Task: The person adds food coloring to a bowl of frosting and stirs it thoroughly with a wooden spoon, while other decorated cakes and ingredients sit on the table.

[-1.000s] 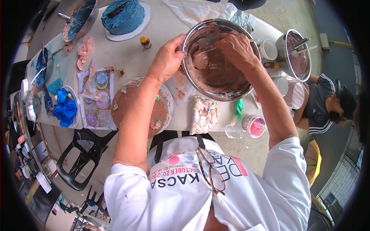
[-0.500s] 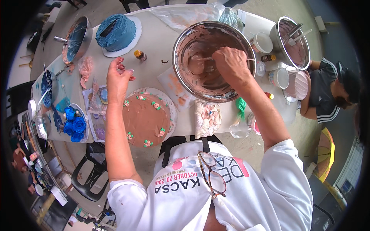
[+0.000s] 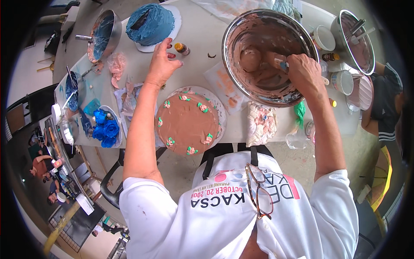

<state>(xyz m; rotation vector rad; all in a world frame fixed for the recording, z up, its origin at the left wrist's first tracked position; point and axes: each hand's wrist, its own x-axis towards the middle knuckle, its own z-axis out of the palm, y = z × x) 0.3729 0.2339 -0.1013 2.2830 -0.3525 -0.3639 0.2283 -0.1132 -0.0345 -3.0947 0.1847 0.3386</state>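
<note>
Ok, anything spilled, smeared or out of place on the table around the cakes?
Small mess only: a brown frosting blob lies on the bare table left of the big mixing bowl, and orange smears stain the paper sheet beside it. The chocolate cake looks intact.

A cake-decorating workshop: frosted cakes (image 3: 186,123), icing bowls (image 3: 269,56) crowd the worktable (image 3: 202,34).

Small amber bottle (image 3: 181,48) with yellow cap lying near blue cake; another amber bottle (image 3: 330,56) standing between metal bowls. Labels unreadable.
</note>
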